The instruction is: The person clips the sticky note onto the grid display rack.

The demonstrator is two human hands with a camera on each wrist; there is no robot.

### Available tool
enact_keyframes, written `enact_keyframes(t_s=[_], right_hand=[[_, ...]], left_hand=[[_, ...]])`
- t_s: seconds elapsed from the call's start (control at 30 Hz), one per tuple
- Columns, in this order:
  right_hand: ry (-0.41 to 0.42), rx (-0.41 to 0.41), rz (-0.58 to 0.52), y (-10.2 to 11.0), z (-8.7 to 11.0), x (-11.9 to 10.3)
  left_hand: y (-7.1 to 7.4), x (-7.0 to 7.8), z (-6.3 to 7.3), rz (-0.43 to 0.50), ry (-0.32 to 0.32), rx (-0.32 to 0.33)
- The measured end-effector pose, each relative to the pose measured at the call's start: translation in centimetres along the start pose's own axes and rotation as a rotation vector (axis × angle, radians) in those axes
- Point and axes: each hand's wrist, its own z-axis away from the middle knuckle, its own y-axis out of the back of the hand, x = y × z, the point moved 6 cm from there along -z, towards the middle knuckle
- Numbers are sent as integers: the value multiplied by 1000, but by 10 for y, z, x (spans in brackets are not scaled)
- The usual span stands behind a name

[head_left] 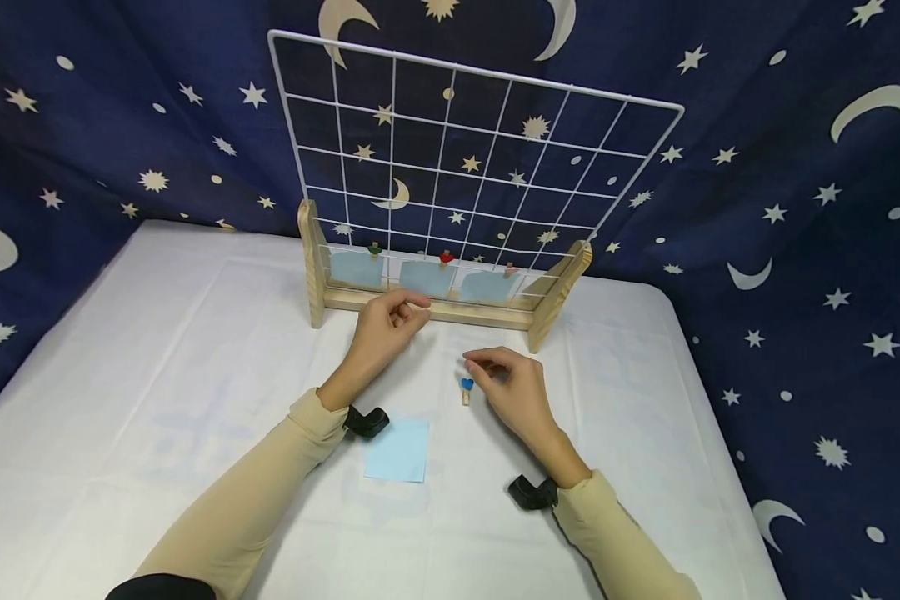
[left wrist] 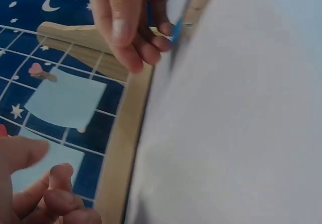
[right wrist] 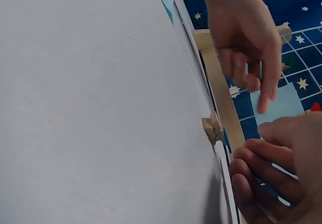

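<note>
My left hand [head_left: 392, 321] hovers at the wooden base of a white wire grid rack [head_left: 476, 69], its fingers loosely bent around nothing. Over the table to its right, my right hand [head_left: 516, 392] has thumb and index finger extended and slightly apart, also holding nothing. Just left of those fingertips lies a small wooden clothespin [head_left: 466, 397] with a blue heart. A light blue paper square [head_left: 397, 452] lies flat nearer to me. On the grid hang three similar blue papers [head_left: 356, 268], held by clothespins with green [head_left: 375, 248], red [head_left: 446, 257] and pink [left wrist: 36, 69] decorations.
Two wooden side feet [head_left: 560, 296] hold the rack upright near the back of the white-covered table [head_left: 195, 367]. Behind and beside it hangs a dark blue curtain [head_left: 787, 250] with moons and stars. Black wrist cameras [head_left: 532, 492] sit on both wrists.
</note>
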Motion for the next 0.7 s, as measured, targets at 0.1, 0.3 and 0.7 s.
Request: enact_keyframes(t_s=[0.1, 0.3, 0.7], right_hand=[[-4, -19, 0, -1, 6, 4], [12, -22, -34, 3, 20, 12], [48, -80, -41, -2, 23, 12]], left_hand=[[4, -6, 9, -23, 18, -50], [19, -14, 27, -115, 20, -126], [36, -21, 61, -200, 39, -210]])
